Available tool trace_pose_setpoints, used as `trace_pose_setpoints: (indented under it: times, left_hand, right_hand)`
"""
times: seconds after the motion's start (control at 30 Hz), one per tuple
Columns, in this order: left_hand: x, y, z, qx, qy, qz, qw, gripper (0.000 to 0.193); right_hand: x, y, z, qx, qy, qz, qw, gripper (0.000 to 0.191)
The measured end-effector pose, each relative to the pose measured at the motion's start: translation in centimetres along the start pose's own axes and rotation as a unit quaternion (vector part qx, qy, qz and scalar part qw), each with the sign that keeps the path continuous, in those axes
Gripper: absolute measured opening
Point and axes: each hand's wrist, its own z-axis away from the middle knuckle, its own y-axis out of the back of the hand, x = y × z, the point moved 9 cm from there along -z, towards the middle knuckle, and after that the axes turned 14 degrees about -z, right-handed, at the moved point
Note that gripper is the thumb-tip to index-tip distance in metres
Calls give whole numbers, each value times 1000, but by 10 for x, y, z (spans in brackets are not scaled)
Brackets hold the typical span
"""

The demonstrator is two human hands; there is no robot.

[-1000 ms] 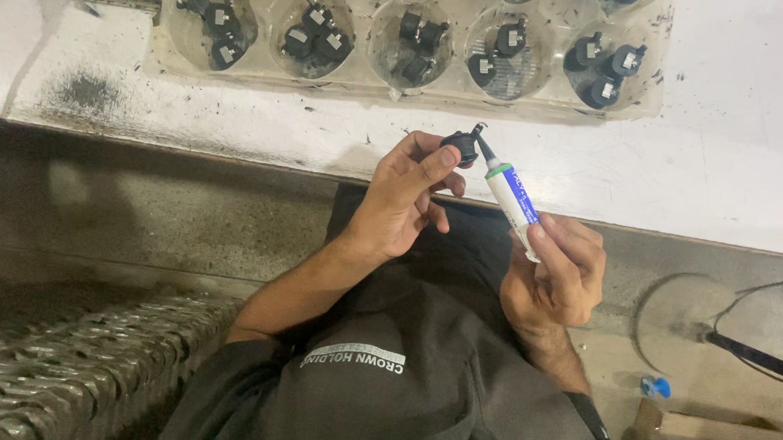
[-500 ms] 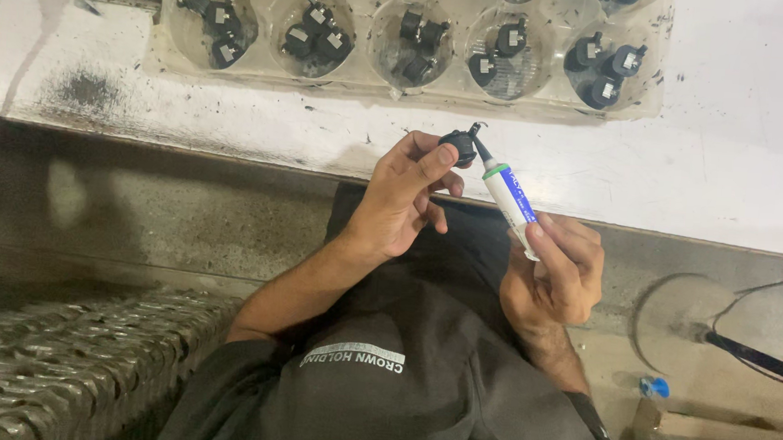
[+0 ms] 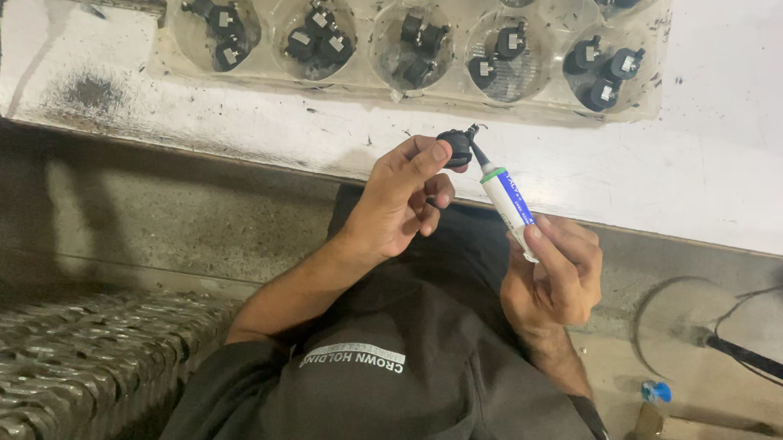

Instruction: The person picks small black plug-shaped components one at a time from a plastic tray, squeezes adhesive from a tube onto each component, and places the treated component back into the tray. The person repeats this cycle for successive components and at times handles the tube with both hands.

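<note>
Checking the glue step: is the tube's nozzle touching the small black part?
Yes, the tube in the right hand has its tip against the black part.

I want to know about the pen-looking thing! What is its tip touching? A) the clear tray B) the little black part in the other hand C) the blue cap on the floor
B: the white tube in the right hand has its dark nozzle against the small black part pinched by the left hand.
</note>
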Motion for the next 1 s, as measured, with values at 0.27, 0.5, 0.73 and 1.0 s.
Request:
trace_pose_setpoints:
  times: [0.27, 0.5, 0.73, 1.0]
  left_hand:
    - [0, 0, 1, -14, 21, -2, 1000, 39]
    - [2, 1, 3, -48, 61, 55, 995, 41]
    - [35, -25, 26, -146, 11, 128, 981, 29]
    - [56, -46, 65, -169, -69, -19, 983, 23]
  right_hand:
    - [0, 2, 1, 11, 5, -10, 1000, 39]
    - [8, 3, 8, -10, -8, 13, 1000, 34]
    - [44, 33, 21, 106, -81, -98, 986, 17]
    - [102, 37, 47, 236, -251, -419, 840, 26]
